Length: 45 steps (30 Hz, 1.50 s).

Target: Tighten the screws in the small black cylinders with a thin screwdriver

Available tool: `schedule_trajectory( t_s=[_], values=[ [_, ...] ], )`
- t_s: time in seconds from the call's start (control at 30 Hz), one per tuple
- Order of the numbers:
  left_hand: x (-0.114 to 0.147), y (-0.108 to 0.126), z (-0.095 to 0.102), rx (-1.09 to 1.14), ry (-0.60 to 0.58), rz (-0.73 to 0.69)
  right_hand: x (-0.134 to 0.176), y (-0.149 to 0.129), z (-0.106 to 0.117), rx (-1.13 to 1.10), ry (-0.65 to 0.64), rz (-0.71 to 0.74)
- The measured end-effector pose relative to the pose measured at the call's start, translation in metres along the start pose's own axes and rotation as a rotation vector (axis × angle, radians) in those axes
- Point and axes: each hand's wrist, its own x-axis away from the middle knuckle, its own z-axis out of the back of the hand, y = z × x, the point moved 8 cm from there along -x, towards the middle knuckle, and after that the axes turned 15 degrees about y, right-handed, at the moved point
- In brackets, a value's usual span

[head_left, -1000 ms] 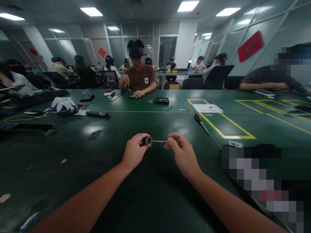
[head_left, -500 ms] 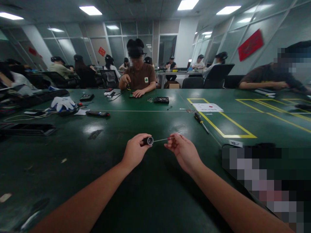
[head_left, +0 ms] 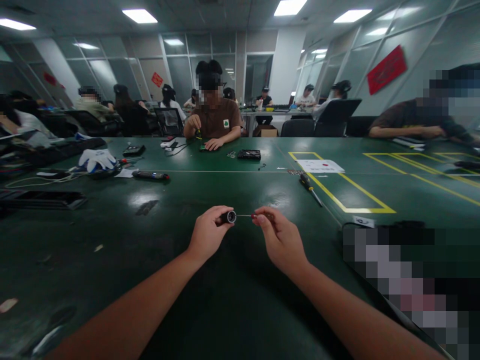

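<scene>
A short black cylinder [head_left: 231, 217] with a round, hollow-looking pale rim is gripped in my left hand [head_left: 205, 234], its end turned towards me. Between the fingers of my right hand [head_left: 285, 239] is a slim screwdriver [head_left: 254, 216] with a red part near its thin metal shaft. The shaft points left and its tip reaches the rim of the cylinder; whether it sits inside or only beside it I cannot tell. My fingers hide most of the screwdriver's handle and the back of the cylinder. Both hands are raised over the green table [head_left: 232, 310].
A black-and-yellow screwdriver [head_left: 310, 189] lies to the right, near a paper sheet [head_left: 321, 166] and yellow tape. At left are white gloves [head_left: 97, 161], a pen-like tool [head_left: 151, 176] and a dark tray-like case [head_left: 43, 200]. Across the table a person [head_left: 217, 115] works on a small board.
My right hand has turned and its fingers have closed further round the screwdriver, shifting slightly left. The shaft lies more level. My left hand and the cylinder have hardly moved.
</scene>
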Motion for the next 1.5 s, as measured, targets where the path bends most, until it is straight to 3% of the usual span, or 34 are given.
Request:
schedule_trajectory(
  t_s=[0.37,0.87,1.1,1.33,1.5],
  values=[
    [0.001,-0.01,0.0,-0.023,0.01,0.043,0.001,-0.005,-0.004,0.062,-0.037,0.078],
    [0.0,-0.009,0.0,0.002,0.009,0.04,0.002,0.002,-0.003,-0.026,-0.023,0.033],
    [0.001,-0.008,-0.001,0.008,0.006,0.047,0.002,-0.001,-0.006,-0.018,-0.074,0.024],
    [-0.001,-0.009,0.0,-0.034,0.004,0.062,0.003,0.001,-0.012,-0.171,-0.134,-0.115],
    [-0.001,-0.005,0.0,-0.038,-0.011,0.04,0.0,0.02,-0.01,-0.309,-0.006,-0.312]
  ],
)
